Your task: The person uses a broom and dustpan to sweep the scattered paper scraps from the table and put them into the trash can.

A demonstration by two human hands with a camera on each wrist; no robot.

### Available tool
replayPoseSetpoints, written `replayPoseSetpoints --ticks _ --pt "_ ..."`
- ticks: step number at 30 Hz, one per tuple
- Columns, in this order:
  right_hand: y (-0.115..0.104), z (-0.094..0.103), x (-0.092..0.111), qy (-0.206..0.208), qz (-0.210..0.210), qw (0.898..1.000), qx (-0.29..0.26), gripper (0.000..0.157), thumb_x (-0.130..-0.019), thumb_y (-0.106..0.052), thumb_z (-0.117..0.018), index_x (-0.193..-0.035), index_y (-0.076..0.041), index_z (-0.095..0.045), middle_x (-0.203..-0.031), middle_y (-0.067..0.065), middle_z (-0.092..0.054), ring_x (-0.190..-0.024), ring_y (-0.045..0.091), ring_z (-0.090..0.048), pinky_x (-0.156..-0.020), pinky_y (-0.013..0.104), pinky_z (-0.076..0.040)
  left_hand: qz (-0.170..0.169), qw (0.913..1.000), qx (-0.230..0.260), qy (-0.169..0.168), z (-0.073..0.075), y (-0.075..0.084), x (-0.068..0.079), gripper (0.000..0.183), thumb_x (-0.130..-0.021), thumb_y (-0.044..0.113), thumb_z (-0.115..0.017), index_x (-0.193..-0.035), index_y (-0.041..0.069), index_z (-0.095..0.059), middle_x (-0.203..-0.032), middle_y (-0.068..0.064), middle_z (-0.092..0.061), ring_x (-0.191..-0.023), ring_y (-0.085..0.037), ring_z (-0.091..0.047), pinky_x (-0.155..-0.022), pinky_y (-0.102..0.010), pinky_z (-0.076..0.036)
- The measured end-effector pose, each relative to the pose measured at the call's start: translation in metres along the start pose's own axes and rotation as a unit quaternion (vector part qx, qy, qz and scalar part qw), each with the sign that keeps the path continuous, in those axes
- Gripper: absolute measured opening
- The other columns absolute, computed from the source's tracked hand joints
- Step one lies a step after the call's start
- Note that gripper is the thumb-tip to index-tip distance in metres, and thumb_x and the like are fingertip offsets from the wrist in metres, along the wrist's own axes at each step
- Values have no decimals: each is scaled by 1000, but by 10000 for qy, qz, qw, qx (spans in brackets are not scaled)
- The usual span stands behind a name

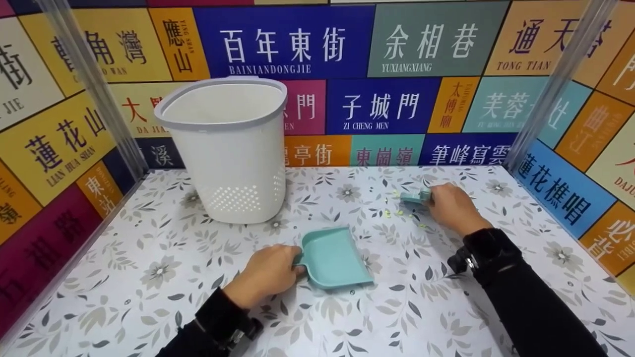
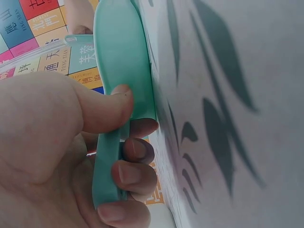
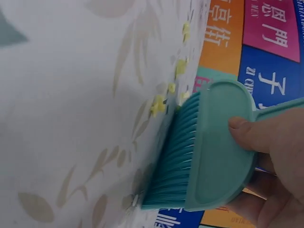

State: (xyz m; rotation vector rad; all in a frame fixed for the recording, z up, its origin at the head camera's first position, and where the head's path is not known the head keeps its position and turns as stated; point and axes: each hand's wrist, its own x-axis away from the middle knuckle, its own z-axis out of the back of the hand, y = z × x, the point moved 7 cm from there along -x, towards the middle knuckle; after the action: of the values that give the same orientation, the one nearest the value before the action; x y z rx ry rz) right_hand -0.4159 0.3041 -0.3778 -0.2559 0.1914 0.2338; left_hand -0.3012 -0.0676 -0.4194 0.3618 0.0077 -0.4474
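A teal dustpan [image 1: 335, 258] lies at the front middle of the table, its wide edge facing right. My left hand [image 1: 270, 270] grips its handle, thumb on top and fingers curled beneath in the left wrist view. Farther right, my right hand [image 1: 454, 206] holds a small teal hand brush [image 3: 221, 147] by its body and handle. The brush's bristles [image 3: 175, 161] touch the tabletop. Beside them lie several small yellow-green scraps [image 3: 159, 105], scattered just left of the brush in the head view.
A tall white bin [image 1: 233, 163] with a grey rim stands at the back left, holes low on its side. The table [image 1: 163, 307] has a leaf-and-flower cover. Colourful panels [image 1: 283, 42] with writing enclose the back and sides, with clear corner posts.
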Motion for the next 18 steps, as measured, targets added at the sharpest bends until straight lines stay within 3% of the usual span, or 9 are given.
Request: replayPoseSetpoints --ticks 10,15,18 --pt "-25 10 19 -198 312 9992 -136 13 -95 -5 -76 -85 -1 -69 -80 13 -69 -74 30 -64 -71 52 -53 -42 10000 -26 66 1 0 0 28 -94 22 -79 -78 18 -57 -74 2 -58 -70 -21 -57 -68 -44 -51" --pt "-32 27 21 -321 116 9983 -466 11 -98 -9 -76 -96 2 -74 -84 13 -71 -72 25 -64 -69 47 -53 -52 9999 -54 75 2 1 0 29 -94 23 -79 -78 18 -56 -73 2 -57 -69 -21 -56 -67 -44 -50" --pt "-32 42 17 -185 -27 9979 -623 16 -100 -11 -75 -106 3 -75 -94 18 -74 -78 29 -69 -74 50 -56 3 10000 -35 -3 0 1 -1 28 -95 25 -79 -79 18 -57 -74 3 -57 -70 -20 -56 -69 -43 -51"
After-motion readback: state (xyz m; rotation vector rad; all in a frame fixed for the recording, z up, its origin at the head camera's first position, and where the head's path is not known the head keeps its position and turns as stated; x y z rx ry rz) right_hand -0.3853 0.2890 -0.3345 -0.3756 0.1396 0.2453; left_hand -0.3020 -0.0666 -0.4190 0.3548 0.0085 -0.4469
